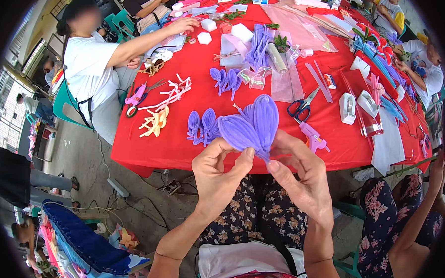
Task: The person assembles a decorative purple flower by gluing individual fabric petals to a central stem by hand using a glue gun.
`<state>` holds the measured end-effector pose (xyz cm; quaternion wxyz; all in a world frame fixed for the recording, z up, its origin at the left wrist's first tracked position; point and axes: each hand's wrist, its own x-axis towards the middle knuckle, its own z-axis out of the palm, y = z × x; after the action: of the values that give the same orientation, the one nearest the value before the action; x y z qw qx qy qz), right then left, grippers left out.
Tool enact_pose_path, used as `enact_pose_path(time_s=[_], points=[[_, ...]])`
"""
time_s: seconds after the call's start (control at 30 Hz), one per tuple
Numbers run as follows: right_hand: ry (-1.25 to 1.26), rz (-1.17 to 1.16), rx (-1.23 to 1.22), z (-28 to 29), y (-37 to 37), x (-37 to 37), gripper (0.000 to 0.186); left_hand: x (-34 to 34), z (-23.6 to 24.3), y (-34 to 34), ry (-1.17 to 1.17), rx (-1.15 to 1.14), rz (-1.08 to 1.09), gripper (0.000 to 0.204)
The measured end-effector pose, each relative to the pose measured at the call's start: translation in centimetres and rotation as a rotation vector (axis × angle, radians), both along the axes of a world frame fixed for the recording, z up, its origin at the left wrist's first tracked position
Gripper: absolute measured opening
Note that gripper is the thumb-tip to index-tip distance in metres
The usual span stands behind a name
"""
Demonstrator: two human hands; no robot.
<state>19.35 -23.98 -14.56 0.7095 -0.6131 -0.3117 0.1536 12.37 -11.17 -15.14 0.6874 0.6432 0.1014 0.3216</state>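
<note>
Purple petals (254, 127) pinched near base by left hand (216, 176) and right hand (303, 177) together, presumably to bunch them; glue gun (314, 137) just beyond right hand, likely for reach.

Purple petals (251, 123) hide left hand (216, 176) fingertips; past ten o'clock a face (85, 16) is blurred; at four, a person (388, 221) is cut off.

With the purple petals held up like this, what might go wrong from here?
The purple petals might splay or bend if the left hand or right hand loosens near their base. The right hand might also knock the pink glue gun or the scissors, which lie close by.
</note>
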Motion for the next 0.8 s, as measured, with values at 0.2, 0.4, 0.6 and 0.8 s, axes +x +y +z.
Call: enact_pose_path(time_s=[0.2,0.4,0.6,0.8], points=[[-0.099,-0.416,0.132,1.5,-2.0,-0.2,0.029,-0.4,-0.2,0.7,0.001,-0.044,-0.012,0.009],[-0.487,-0.939,0.124,-2.0,-13.0,4.3,0.016,-0.7,0.5,1.0,-0.027,-0.101,-0.055,0.008],[-0.158,-0.946,-0.244,-7.1,-19.3,6.2,0.016,-1.0,0.6,1.4,-0.045,-0.126,-0.069,0.009],[0.018,-0.803,-0.253,-7.6,-19.0,4.2,0.018,-1.3,0.5,1.9,-0.036,-0.123,-0.06,0.01]])
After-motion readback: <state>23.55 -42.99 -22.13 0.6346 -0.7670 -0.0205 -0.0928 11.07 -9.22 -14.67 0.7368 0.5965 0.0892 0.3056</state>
